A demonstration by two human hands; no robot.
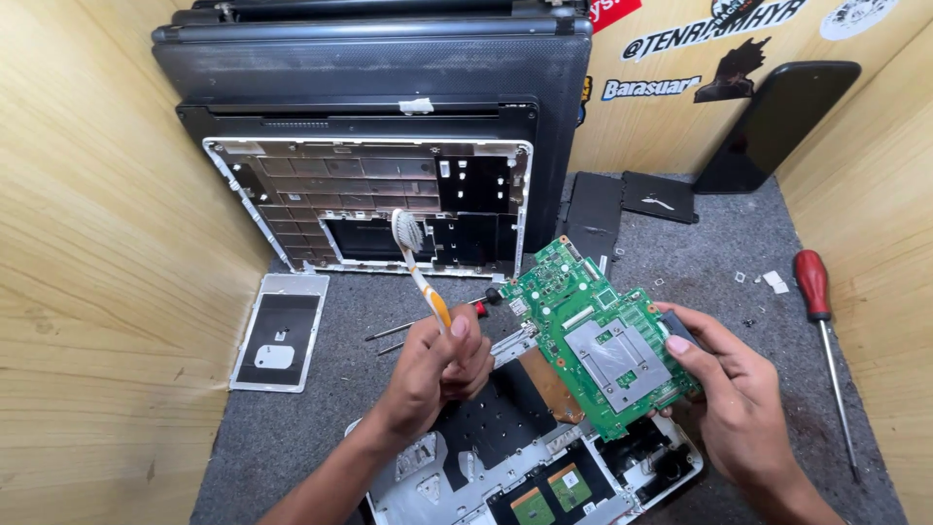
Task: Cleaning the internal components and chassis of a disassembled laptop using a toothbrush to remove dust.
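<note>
Your left grip (pixel 439 365) clamps a toothbrush (pixel 420 275); your right grip (pixel 724 389) pinches the green circuit board (pixel 598 335). Brushing is in hand. Next, bring the bristles toward 3 o'clock onto the board.

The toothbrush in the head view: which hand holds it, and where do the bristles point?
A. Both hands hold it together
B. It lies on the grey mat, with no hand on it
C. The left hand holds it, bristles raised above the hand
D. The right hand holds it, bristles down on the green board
C. The left hand grips the toothbrush by its orange handle with the bristles raised, while the right hand holds the green circuit board.
</note>
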